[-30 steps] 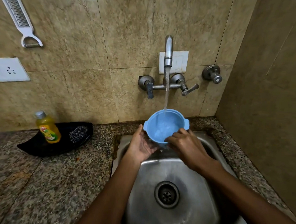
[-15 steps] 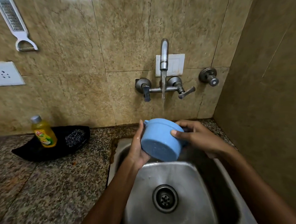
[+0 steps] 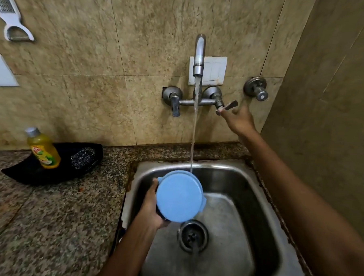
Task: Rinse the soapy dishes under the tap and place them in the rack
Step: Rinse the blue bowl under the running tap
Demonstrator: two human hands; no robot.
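1. Head view: the blue bowl is held over the left part of the sink, turned so that its underside faces the camera; this tilt is judged to let rinse water drain out, and whatever is inside cannot be seen.
2. The bowl is gripped by the left hand, whose fingers are curled around its left edge and whose thumb is laid along the rim.
3. The water stream is seen falling from the tap and meeting the top edge of the bowl, so rinsing is judged to be nearly done.
4. The right hand is raised to the right tap lever with fingers spread and loosely open, touching or just beside it; nothing is pinched. The flow is probably about to be shut off or adjusted.
5. A little water is seen around the drain; no other dishes are seen in the sink.
6. On the table to the left, a black dish is set near the sink, holding a yellow soap bottle and a steel scrubber, kept close for washing.
7. No rack is in view, so the placing step is judged not yet done.
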